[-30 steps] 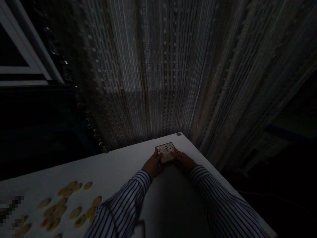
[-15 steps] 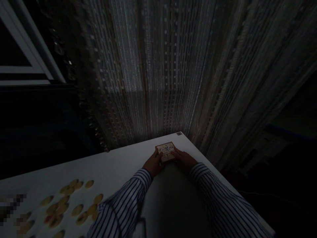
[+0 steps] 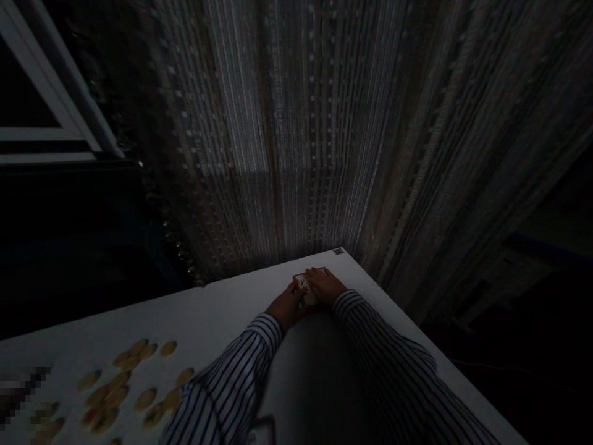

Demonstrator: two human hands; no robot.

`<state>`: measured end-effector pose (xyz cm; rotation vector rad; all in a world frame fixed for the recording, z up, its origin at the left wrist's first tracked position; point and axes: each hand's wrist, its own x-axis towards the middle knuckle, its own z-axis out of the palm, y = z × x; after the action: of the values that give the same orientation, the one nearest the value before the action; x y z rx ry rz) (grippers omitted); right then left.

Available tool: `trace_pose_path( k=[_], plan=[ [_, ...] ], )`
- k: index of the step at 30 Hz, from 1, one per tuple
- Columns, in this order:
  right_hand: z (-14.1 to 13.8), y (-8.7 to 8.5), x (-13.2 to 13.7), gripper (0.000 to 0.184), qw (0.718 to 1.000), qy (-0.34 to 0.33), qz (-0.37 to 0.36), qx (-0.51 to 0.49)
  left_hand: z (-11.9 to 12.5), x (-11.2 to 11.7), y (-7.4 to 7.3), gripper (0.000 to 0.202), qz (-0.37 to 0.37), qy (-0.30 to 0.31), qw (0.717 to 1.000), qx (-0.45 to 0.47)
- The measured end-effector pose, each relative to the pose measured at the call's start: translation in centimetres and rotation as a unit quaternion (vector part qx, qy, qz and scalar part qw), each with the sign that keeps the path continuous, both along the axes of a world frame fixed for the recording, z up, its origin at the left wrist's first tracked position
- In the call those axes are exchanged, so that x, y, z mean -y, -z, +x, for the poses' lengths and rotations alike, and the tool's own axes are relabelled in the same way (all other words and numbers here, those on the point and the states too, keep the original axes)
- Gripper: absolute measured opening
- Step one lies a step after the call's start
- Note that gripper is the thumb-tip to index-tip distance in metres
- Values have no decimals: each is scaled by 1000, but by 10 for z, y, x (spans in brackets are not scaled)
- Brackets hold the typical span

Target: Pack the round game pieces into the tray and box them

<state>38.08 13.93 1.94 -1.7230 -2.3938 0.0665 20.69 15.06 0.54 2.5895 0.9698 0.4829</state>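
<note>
A small flat box [image 3: 302,283] with a printed, light-coloured top and reddish edges sits near the far corner of the white table. My left hand [image 3: 285,307] grips its left side, thumb on the top face. Across the right part of the top lies my right hand [image 3: 325,286], its fingers stretched out flat and covering much of the print. What is under the palm is hidden. Several round yellowish wooden-looking discs [image 3: 107,395] are spread on the table to the left, some overlapping; any marks on them are too dark to read.
The white table [image 3: 222,315] ends at a far edge and a right edge, with a small dark square mark [image 3: 338,251] at the corner. Behind hangs a strand curtain [image 3: 287,123]. A light frame [image 3: 50,133] is at upper left. The room is dim.
My right hand has moved from the box's right edge up and left onto its top, covering most of the print. My left hand stays at the left side.
</note>
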Motion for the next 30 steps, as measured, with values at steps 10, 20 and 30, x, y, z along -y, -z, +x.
trace_pose_path(
  k=[10, 20, 30],
  plan=[
    [33, 2, 8, 47, 997, 80, -10, -14, 2, 5, -5, 58, -2, -31, 999, -43],
    [50, 14, 44, 38, 998, -17, 44, -44, 2, 5, 0, 59, 9, -28, 999, -39],
    [53, 23, 44, 41, 997, -17, 45, -59, 5, 22, -9, 34, 67, -21, 995, -64]
  ],
)
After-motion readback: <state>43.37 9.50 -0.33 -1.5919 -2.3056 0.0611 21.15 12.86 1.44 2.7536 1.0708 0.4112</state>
